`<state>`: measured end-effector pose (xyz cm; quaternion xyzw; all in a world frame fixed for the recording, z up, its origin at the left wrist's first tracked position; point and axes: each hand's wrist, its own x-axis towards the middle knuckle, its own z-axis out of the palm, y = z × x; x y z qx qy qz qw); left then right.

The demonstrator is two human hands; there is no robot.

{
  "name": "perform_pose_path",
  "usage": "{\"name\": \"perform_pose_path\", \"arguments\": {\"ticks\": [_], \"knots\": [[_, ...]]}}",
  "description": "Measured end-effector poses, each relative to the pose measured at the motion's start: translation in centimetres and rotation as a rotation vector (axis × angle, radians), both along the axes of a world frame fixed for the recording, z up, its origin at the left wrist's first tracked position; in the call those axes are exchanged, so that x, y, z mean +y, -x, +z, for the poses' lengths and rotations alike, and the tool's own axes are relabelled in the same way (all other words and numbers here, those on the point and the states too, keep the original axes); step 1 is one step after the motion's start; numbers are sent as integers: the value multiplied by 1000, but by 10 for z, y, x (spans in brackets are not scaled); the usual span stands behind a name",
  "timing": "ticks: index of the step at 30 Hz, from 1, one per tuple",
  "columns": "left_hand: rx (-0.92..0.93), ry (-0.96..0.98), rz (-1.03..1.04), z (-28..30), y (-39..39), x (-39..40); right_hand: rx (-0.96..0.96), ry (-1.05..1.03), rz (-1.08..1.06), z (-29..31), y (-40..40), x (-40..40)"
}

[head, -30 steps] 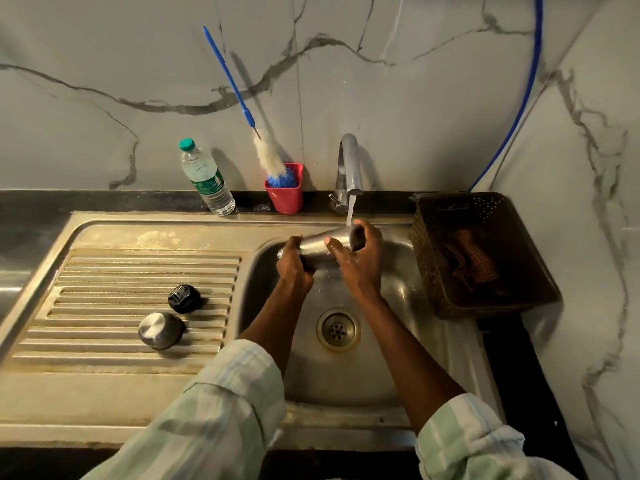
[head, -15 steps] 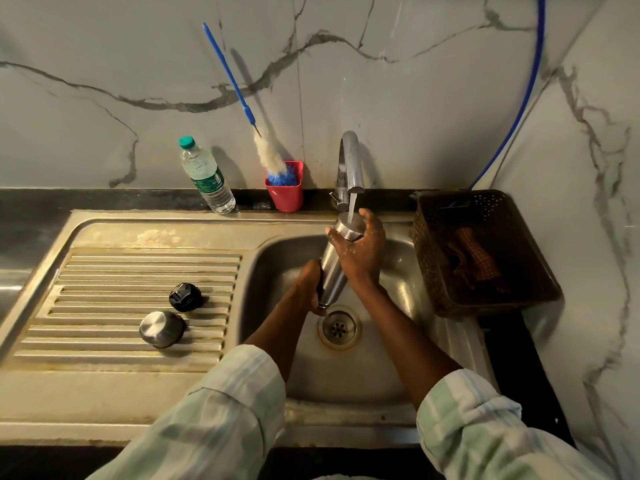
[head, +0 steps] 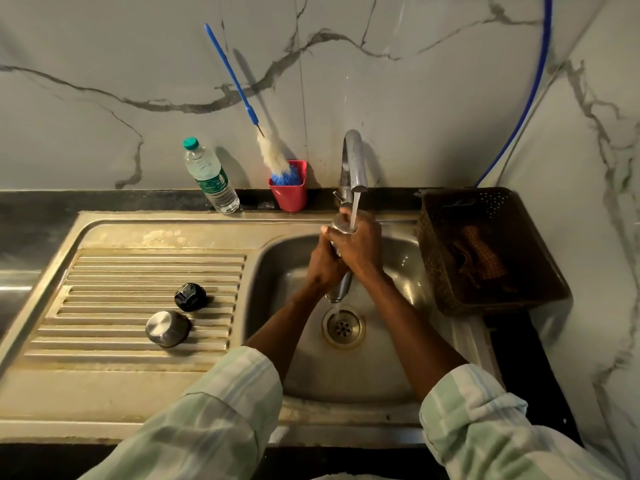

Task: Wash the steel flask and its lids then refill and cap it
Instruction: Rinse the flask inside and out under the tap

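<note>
While water runs, both sleeves (head: 221, 410) reach over the sink (head: 398, 368). Steel lid (head: 168, 328) and black lid (head: 190, 296) sit on the drainboard (head: 104, 271). Left hand (head: 323, 268) and right hand (head: 358, 245) wrap the flask (head: 341, 289), upright over the drain (head: 343, 326), mouth under the tap (head: 353, 161). Beyond: bottle (head: 211, 178), red cup (head: 288, 190), basket (head: 485, 251).
</note>
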<state>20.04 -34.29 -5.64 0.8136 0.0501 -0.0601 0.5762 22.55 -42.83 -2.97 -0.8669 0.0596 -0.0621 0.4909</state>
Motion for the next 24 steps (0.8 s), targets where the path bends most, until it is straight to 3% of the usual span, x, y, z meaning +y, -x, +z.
{"name": "perform_pose_path", "arguments": {"ticks": [2, 4, 7, 11, 15, 18, 20, 22, 24], "knots": [[-52, 6, 49, -3, -4, 0, -46, 38, 78, -2, 6, 0], [-24, 57, 95, -5, -7, 3, -46, -59, 105, -2, 12, -3], [66, 275, 213, -3, -5, 5, 155, -306, 164, 0, 23, -8], [148, 601, 374, -1, -6, 8, 244, -100, 211, -11, 27, -16], [237, 940, 555, -1, -11, 14, 103, 271, 73, -19, 25, -21], [276, 1086, 652, -1, -10, 20, 34, 158, -63, -20, 27, -19], [320, 1212, 725, -2, -7, 18, 10, -53, -161, -16, 30, -14], [383, 1334, 776, -1, -5, 13, 11, -333, -138, -11, 32, -5], [470, 1406, 746, -4, -4, 7, 49, -394, -32, -11, 35, 6]]}}
